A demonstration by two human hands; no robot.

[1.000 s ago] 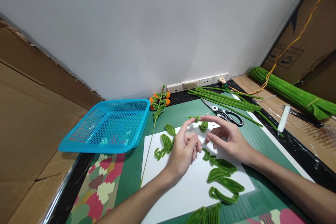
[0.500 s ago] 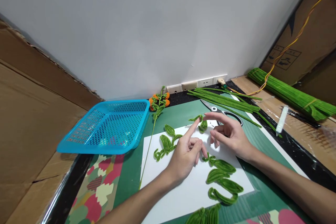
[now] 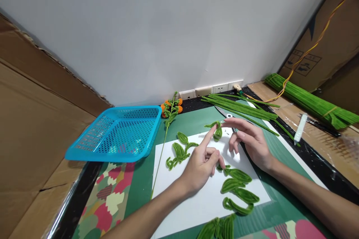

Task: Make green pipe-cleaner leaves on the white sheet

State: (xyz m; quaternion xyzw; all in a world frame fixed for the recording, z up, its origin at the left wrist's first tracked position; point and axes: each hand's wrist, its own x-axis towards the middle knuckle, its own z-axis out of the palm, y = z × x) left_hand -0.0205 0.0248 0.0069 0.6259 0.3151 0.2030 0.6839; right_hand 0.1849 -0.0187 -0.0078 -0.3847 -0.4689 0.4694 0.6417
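My left hand (image 3: pixel 200 168) is over the white sheet (image 3: pixel 185 205), its index finger stretched out and the others loosely curled. That fingertip touches a small looped green pipe-cleaner leaf piece (image 3: pixel 218 133) near the sheet's far edge. From the other side, my right hand (image 3: pixel 251 143) reaches its extended index finger to the same piece, its other fingers bent and apart. Neither hand is closed around it. Green pipe-cleaner leaves (image 3: pixel 238 186) lie on the sheet right of my left hand, and another leaf cluster (image 3: pixel 178 151) rests to its left. More leaves (image 3: pixel 217 228) sit at the near edge.
A blue perforated basket (image 3: pixel 112 149) stands at left. Beside it lies an orange flower stem (image 3: pixel 171 114). Behind my right hand are scissors (image 3: pixel 229 116) and loose green pipe cleaners (image 3: pixel 241 106). A thick green bundle (image 3: pixel 311 99) and a white tube (image 3: pixel 301 129) lie at right.
My right hand has shifted slightly right and its fingers look a little more spread. The left fingertip stays at the small leaf piece. The whole view has moved slightly.
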